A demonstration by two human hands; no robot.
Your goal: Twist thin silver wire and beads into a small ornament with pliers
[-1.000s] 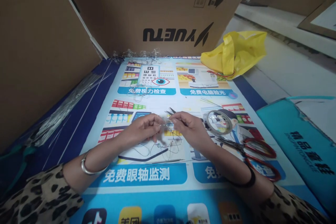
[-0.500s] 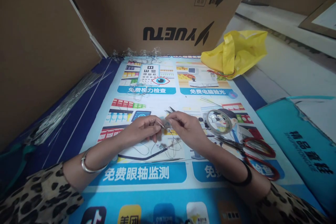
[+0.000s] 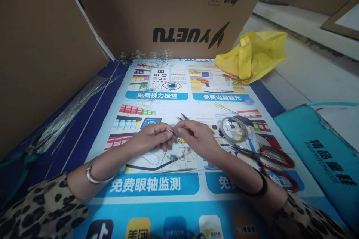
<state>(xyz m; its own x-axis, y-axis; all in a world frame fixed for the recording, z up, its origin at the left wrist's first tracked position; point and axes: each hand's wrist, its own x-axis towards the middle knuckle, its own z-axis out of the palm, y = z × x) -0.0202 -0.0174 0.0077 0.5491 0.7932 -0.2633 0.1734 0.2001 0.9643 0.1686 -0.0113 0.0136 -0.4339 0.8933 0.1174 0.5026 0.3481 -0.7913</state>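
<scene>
L hand [image 3: 155, 136] has its fingers closed narrow on a thin wire end of the beaded wire pc [image 3: 178, 140]; R hand [image 3: 198, 136] is pinched narrow just beside it, w/ a slim pointed tool [image 3: 183, 116] prob. tucked in the palm, tips poking out beyond the fingers. Can't tell if R fingertips grip the wire too, contact's hidden. The pc sits b/w & just below both sets of fingers, loops spread toward the wearer over the printed counter [image 3: 157, 209]. Step in hand looks like fine wire work at the fingertips, prob. threading or bending; next move calls for a steady L pinch & small, precise R adjustments, w/o snagging the loops. R of the R fingers: tape roll [image 3: 235, 141], then red-handled scissors [image 3: 260, 155], nearer the wearer. Well L of the L fingers: bundle of straight wires [image 3: 71, 108]. Beyond the fingers, at the far edge by the cardboard [image 3: 182, 3], lie more wire pcs [image 3: 148, 57]; yellow bag [image 3: 251, 59] is far R, teal bag [image 3: 314, 145] R of the scissors.
</scene>
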